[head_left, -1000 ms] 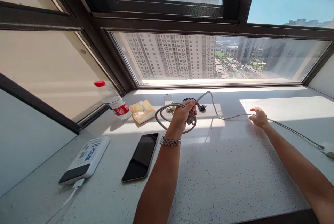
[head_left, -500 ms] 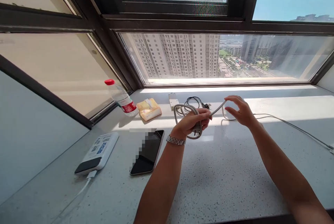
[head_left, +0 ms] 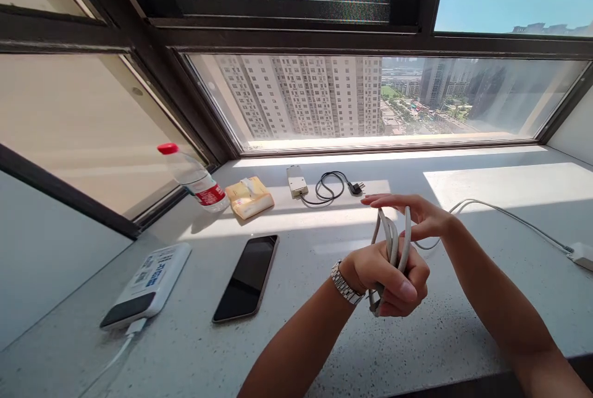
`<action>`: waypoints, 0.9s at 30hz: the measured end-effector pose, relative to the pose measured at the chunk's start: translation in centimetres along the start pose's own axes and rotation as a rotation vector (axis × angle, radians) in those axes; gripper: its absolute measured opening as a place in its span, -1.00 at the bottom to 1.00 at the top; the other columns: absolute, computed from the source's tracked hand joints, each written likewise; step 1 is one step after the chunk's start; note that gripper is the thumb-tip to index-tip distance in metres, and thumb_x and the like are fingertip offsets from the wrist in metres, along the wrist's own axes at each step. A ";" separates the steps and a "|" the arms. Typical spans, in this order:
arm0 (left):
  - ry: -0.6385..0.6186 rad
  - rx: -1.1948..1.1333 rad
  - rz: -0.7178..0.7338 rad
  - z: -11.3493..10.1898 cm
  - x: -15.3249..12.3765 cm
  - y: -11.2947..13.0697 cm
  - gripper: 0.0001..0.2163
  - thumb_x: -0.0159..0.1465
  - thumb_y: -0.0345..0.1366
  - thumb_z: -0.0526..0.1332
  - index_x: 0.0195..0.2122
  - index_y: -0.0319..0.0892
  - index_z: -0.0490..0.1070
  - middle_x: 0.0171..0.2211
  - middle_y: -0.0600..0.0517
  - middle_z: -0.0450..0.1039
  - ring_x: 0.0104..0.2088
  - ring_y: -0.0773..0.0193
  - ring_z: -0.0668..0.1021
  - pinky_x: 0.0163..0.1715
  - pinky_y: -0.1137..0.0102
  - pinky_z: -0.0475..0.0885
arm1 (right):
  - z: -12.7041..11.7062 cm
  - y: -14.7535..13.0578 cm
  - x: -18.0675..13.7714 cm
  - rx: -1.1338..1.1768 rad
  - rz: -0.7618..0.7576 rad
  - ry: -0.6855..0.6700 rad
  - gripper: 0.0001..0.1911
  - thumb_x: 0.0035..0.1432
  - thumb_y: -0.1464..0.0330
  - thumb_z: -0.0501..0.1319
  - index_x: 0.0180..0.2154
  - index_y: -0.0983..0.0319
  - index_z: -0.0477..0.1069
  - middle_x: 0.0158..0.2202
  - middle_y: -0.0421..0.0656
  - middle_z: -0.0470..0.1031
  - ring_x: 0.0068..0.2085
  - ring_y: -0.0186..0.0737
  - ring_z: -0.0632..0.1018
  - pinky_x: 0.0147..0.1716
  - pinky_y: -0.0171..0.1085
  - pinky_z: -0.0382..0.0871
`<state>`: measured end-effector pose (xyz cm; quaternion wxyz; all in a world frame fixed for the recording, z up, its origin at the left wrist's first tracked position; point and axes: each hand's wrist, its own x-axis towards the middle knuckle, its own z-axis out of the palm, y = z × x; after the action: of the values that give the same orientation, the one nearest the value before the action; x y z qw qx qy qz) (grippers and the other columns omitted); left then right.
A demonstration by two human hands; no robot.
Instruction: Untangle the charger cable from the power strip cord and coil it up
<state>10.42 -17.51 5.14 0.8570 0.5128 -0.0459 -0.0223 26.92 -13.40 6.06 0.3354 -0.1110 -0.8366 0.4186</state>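
My left hand (head_left: 393, 277) is closed around several loops of a grey-white cable (head_left: 404, 243), held above the countertop. A plug-like end pokes out below the wrist side of this hand. Just behind it is my right hand (head_left: 424, 215), its fingers stretched leftward over the tops of the loops and its thumb low against the cable. Part of its grip is hidden behind the loops. From there the cable runs down to the countertop and off right to a white block (head_left: 581, 256). A metal watch (head_left: 345, 283) circles my left wrist.
A white power strip (head_left: 296, 183) with a black cord and plug (head_left: 356, 188) lies near the window. Leftward are a tissue pack (head_left: 250, 198), a red-capped bottle (head_left: 199, 182), a black phone (head_left: 246, 279) and a power bank (head_left: 147, 287) with a white cable attached.
My left hand has moved right and turned over with the coiled cable, now in front of my right hand. The right fingers have stretched out leftward. The power strip's cord now shows fully.
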 end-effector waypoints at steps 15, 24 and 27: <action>0.629 0.536 0.223 -0.1 -1.9 2.4 -0.61 0.12 0.01 0.35 -0.28 -0.27 0.51 -0.36 -0.15 0.58 -0.34 0.19 0.60 -0.30 0.36 0.48 | -0.8 -0.7 -0.9 -0.126 0.281 0.337 -0.90 0.03 0.38 0.26 -0.34 0.26 0.46 -0.56 -0.28 0.33 -0.54 -0.43 0.30 -0.55 -0.39 0.21; 0.800 0.363 0.240 -0.2 -0.8 1.8 -0.41 0.13 0.28 0.16 -0.56 -0.26 0.40 -0.71 0.02 0.39 -0.73 0.39 0.40 -0.74 0.54 0.26 | -0.3 0.4 -0.6 -0.312 0.226 0.441 -0.76 0.08 0.28 0.30 -0.20 0.25 0.45 -0.39 -0.17 0.51 -0.44 -0.36 0.46 -0.44 -0.36 0.34; 0.829 0.370 0.265 0.5 -0.8 2.2 -0.41 0.16 0.26 0.13 -0.55 -0.27 0.43 -0.68 -0.02 0.43 -0.69 0.36 0.46 -0.71 0.53 0.30 | -0.1 1.0 -0.6 -0.337 0.208 0.495 -0.71 0.18 0.18 0.25 -0.16 0.25 0.47 -0.34 -0.10 0.55 -0.39 -0.31 0.52 -0.39 -0.32 0.40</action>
<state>9.51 -16.85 7.33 0.6927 0.6124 0.2316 0.3025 27.37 -12.95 5.06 0.4610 -0.3486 -0.7713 0.2665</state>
